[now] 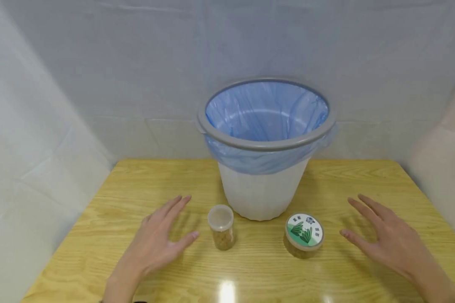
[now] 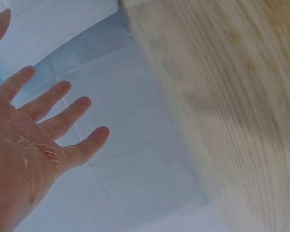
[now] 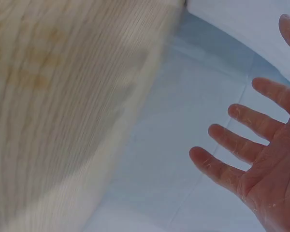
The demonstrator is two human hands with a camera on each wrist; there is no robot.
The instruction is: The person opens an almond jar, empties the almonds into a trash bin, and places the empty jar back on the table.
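Your hands hovered spread, holding nothing.
Your left hand sat beside the small jar of brown bits, your right hand near the lidded tub; the blue-lined bin stood behind, toward the worktop's far edge.

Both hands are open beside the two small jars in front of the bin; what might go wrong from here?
1. The small clear jar is narrow and upright, close to the left hand; a sideways brush could tip it.
2. The green-lidded jar and the clear jar both stand near the bin; a hasty grab may knock either against it.
3. The right hand hovers near the table edge; a nudged jar might roll off.
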